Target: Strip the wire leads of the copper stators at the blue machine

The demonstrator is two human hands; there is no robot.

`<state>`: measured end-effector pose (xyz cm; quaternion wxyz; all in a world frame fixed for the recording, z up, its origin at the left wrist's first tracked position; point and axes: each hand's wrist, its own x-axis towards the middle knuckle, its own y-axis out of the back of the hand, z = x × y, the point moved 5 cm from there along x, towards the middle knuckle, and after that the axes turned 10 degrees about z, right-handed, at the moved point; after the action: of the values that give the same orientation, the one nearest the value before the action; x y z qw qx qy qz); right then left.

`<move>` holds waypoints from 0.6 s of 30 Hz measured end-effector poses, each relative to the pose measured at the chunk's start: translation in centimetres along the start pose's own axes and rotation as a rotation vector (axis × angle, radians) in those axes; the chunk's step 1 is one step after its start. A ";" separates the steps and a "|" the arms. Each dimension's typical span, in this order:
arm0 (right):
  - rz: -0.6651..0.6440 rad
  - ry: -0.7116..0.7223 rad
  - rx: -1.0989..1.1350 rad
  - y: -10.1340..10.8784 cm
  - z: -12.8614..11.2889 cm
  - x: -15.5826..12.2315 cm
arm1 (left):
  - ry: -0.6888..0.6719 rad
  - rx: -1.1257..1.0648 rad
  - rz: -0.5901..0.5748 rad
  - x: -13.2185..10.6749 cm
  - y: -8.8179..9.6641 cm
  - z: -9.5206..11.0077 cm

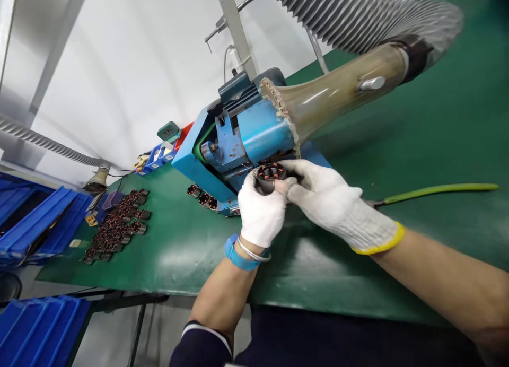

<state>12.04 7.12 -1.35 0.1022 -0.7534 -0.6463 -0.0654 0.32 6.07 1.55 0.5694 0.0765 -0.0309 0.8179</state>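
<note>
A small motor stator (pixel 265 182), a dark ring with copper windings inside, is held between both of my gloved hands. My left hand (pixel 260 213) wraps its fingers round the near left side of the ring. From the right, my right hand (pixel 318 194) grips the same ring, its thumb and fingers closed at the rim. Just behind the stator stands a blue belt-driven machine (pixel 266 131) with a motor on top. Its work area is partly hidden by my hands and the stator.
Several stators (pixel 202 196) sit left of the machine's base, and a large pile of stators (pixel 119 224) lies farther left. A suction hose (pixel 345 91) reaches the machine from the right. Green-handled pliers (pixel 437 192) rest beside my right wrist. Blue bins (pixel 43 224) stand at the left.
</note>
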 end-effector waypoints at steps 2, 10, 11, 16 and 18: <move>0.001 0.013 -0.028 0.1 -0.4 0.1 | -0.008 0.020 0.003 0.0 0.0 0.1; 0.012 0.068 -0.127 0.1 -0.8 0.3 | -0.039 0.063 0.077 0.0 0.1 0.6; 0.014 0.074 -0.139 0.0 -0.8 0.3 | -0.045 0.064 0.086 0.0 0.1 0.6; 0.008 0.099 -0.202 -0.1 -1.0 0.2 | -0.049 0.054 0.119 -0.1 0.3 0.4; 0.003 0.101 -0.214 -0.1 -1.0 0.3 | -0.044 0.040 0.122 -0.1 0.3 0.4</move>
<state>11.97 7.17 -0.34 0.0539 -0.7566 -0.6287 -0.1716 0.13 5.78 1.97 0.5160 0.1039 -0.0315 0.8497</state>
